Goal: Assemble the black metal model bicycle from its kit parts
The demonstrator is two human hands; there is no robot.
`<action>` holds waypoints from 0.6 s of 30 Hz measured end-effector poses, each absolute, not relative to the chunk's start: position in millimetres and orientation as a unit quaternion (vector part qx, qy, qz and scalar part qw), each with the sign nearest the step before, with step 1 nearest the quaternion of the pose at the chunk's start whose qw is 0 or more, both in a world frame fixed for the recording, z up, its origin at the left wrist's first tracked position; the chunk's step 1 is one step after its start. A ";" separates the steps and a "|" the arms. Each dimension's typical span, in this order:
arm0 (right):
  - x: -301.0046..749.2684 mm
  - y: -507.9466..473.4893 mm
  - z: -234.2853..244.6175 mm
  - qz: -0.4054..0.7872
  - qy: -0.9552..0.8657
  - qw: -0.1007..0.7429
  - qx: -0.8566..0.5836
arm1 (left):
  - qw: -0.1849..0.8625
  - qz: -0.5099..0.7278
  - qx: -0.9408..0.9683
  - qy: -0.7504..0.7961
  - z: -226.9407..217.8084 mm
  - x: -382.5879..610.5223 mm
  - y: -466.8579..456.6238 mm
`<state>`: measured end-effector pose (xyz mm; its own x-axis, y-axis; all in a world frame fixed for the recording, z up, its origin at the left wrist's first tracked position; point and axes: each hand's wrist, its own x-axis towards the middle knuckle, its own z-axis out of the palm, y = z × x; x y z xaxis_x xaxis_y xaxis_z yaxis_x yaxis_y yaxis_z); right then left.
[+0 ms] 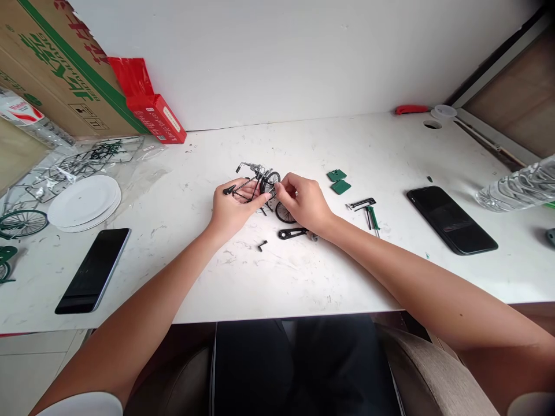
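A small black model bicycle (248, 186) with a silver handlebar area lies across the fingers of my left hand (236, 203), its thumb pressed on the frame. My right hand (304, 199) pinches at the spoked front wheel (271, 182) of the model with thumb and forefinger. Beneath my right hand a loose spoked wheel (284, 212) shows in part. Nearer to me lie a black chain-guard-like part (291, 233) and a small black crank-shaped piece (262, 245). To the right are two green flat pieces (340, 186), a black rack-like part (363, 203) and a green-and-black part (373, 221).
Phones lie at the left (93, 271) and right (451, 219). White plates (84, 202), part frames (104, 151) and a green model bicycle wheel (23, 223) occupy the left. A red box (158, 118) stands behind; a water bottle (518, 184) lies right.
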<state>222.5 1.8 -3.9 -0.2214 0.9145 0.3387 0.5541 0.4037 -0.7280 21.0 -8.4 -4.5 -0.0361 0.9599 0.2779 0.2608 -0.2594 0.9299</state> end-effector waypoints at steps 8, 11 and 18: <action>222.7 2.5 -4.8 0.261 -0.735 0.360 -0.512 | 0.347 0.517 0.601 0.501 -6.7 21.5 -9.6; 223.3 2.0 -4.3 0.258 -0.709 0.396 -0.523 | 0.332 0.521 0.603 0.505 -6.9 21.2 -9.6; 223.3 2.8 -5.8 0.272 -0.719 0.406 -0.494 | 0.318 0.508 0.616 0.510 -6.1 18.6 -9.4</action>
<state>223.3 2.8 -5.8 -0.1820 0.9316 0.3147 0.4900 0.3634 -0.7924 18.6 -9.4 -6.1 -0.0375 0.9527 0.3015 0.3053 -0.2764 0.9113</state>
